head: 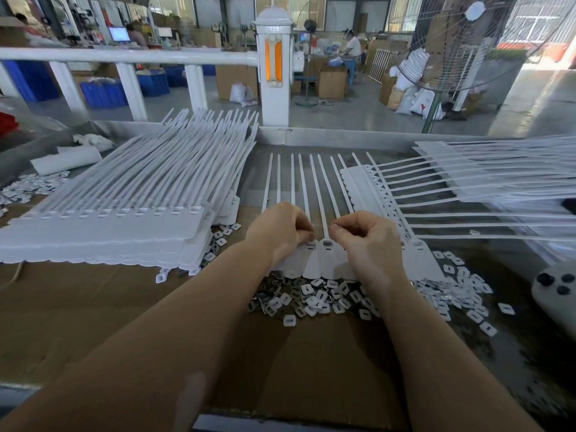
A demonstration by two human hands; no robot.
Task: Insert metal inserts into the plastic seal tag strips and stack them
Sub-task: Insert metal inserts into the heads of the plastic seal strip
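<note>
A white plastic seal tag strip [324, 260] lies in front of me, its thin tails pointing away. My left hand [280, 229] has its fingers curled down on the strip's head row at the left, fingertips at a socket. My right hand [367, 235] is curled over the row just to the right, thumb and forefinger pinched together; what they pinch is too small to see. A heap of small white and metal inserts [321, 300] lies just below the strip. A tall stack of strips [124, 219] stands at the left.
Another pile of strips [486, 179] fans out at the right. Loose inserts [28, 188] lie at the far left beside a paper roll [67, 160]. A white device [558, 291] sits at the right edge. Brown cardboard [78, 300] covers the table; a metal wall bounds the back.
</note>
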